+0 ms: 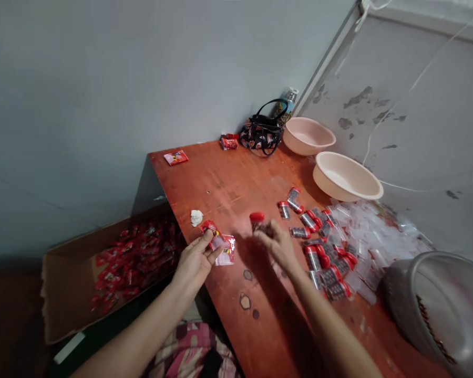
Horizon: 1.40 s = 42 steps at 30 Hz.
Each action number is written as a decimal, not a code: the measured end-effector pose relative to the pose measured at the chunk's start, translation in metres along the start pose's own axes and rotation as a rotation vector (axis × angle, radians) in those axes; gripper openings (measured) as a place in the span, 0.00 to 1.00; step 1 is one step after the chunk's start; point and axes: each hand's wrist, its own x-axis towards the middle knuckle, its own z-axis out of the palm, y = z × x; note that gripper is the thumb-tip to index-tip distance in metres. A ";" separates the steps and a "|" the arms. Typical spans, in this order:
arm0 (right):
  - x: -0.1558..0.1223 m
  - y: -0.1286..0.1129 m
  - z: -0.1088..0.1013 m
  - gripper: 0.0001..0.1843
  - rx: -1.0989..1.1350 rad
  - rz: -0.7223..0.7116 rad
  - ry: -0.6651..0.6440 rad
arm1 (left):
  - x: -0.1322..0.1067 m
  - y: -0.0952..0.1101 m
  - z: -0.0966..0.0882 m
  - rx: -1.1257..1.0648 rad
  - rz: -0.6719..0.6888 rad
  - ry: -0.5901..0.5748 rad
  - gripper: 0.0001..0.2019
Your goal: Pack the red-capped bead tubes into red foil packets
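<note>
My left hand (197, 257) is closed on a small red-capped container in a clear wrapper (213, 232), held over the near left part of the wooden table (220, 178). A red and white printed packet (226, 251) lies just to its right. My right hand (278, 244) pinches another small dark container with a red cap (257, 219), held upright above the table. Several more red-capped containers (319, 247) lie in a loose heap right of that hand.
Clear plastic wrappers (374, 236) pile up at the right. Two pink basins (345, 176) and a dark handbag (262, 134) stand at the back. A grey basket (437, 299) sits near right. A cardboard box of red packets (114, 268) is left, below the table.
</note>
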 end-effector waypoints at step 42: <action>-0.085 -0.019 0.053 0.09 0.566 0.243 0.084 | -0.023 -0.024 0.011 0.511 -0.031 -0.520 0.07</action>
